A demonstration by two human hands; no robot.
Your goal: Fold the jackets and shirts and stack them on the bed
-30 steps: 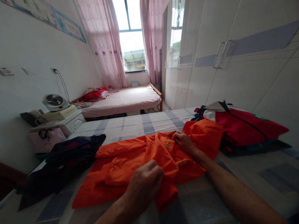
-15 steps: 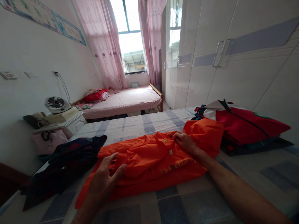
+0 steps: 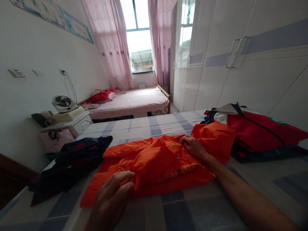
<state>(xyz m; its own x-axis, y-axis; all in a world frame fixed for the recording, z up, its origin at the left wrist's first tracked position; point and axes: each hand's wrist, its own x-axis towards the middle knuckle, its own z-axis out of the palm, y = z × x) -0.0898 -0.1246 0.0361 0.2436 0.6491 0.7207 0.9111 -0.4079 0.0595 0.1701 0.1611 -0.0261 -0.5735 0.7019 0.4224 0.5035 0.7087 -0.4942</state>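
An orange garment (image 3: 154, 163) with dark and yellow printed marks lies spread and wrinkled on the checked bed in front of me. My left hand (image 3: 115, 189) is closed at its near left part, pinching a fold of the cloth between thumb and fingers and raising it slightly. At the upper right part, near some printed lettering, my right hand (image 3: 192, 146) has its fingers curled onto the fabric. Its fingertips are partly hidden in the folds.
A dark garment (image 3: 72, 163) lies at the left. Folded clothes with a red jacket (image 3: 255, 128) on top sit at the right. Beyond are a fan (image 3: 64, 103) on a white cabinet (image 3: 83, 123), a pink-sheeted bed (image 3: 134, 102) and a white wardrobe (image 3: 216, 83).
My left hand has gone from open above the cloth to pinching a fold and pulling it up toward me. My right hand stays on the garment. The view has shifted slightly left.
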